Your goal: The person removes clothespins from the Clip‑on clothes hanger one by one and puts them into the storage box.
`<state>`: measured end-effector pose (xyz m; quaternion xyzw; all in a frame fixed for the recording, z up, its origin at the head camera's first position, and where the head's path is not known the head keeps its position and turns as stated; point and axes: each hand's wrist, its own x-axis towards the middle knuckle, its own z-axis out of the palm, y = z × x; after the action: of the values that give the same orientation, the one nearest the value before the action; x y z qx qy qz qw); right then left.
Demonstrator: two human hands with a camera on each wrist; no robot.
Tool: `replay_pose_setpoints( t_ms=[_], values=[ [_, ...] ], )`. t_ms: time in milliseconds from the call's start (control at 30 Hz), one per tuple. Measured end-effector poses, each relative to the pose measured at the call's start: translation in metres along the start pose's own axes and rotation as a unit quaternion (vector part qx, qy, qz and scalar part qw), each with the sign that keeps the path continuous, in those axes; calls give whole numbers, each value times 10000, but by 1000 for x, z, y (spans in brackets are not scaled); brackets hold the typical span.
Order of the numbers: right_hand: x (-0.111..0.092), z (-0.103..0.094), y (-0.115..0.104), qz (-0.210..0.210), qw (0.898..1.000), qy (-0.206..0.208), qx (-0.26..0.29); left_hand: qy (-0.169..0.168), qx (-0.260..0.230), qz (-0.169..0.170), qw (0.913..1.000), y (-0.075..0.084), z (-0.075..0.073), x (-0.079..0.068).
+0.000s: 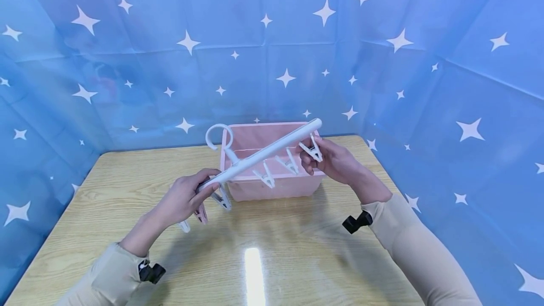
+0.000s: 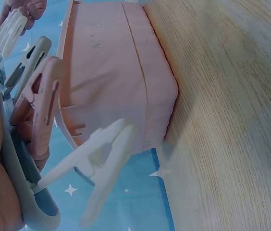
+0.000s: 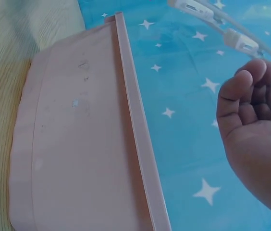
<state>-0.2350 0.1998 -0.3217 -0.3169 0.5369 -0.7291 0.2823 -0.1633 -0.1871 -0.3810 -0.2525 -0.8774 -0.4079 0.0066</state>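
Note:
A pale clip hanger [image 1: 276,147] with a round hook is held tilted above the table, its right end higher. My left hand [image 1: 183,198] grips the bar at its lower left end, fingers and thumb around it. Several clips hang from the bar, among them a pink clip [image 2: 48,106], a grey clip [image 2: 30,62] and a white clip [image 2: 109,166]. At the raised end, my right hand [image 1: 337,159] has curled fingers and pinches the last white clip [image 1: 313,151]; the exact contact is partly hidden. In the right wrist view, that clip is mostly cut off by the frame edge.
Behind and below the hanger stands a pink plastic bin [image 1: 276,190] on the wooden table [image 1: 297,249]. A blue curtain [image 1: 255,60] with white stars surrounds the table's back and sides. Black wrist mounts [image 1: 358,222] sit at both cuffs.

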Motion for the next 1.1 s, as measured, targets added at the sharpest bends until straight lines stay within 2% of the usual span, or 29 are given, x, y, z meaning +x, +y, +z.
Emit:
replay_pose_setpoints(
  t_ms=[233,433,800,1033,1100],
  values=[
    [2,1,0,-145,9995,-132,242,360,541,557,9963,-2,0,0],
    [6,2,0,-166,9991,-189,339,192,120,447,9987,-2,0,-1],
    [8,6,-1,-459,9984,64,329,373,268,676,9967,-2,-1,-1],
    [9,9,-2,-456,9962,539,506,401,200,607,9971,-1,-1,-2],
    [9,9,-3,-490,9954,607,560,475,323,664,9961,-2,-1,-2]
  ],
)
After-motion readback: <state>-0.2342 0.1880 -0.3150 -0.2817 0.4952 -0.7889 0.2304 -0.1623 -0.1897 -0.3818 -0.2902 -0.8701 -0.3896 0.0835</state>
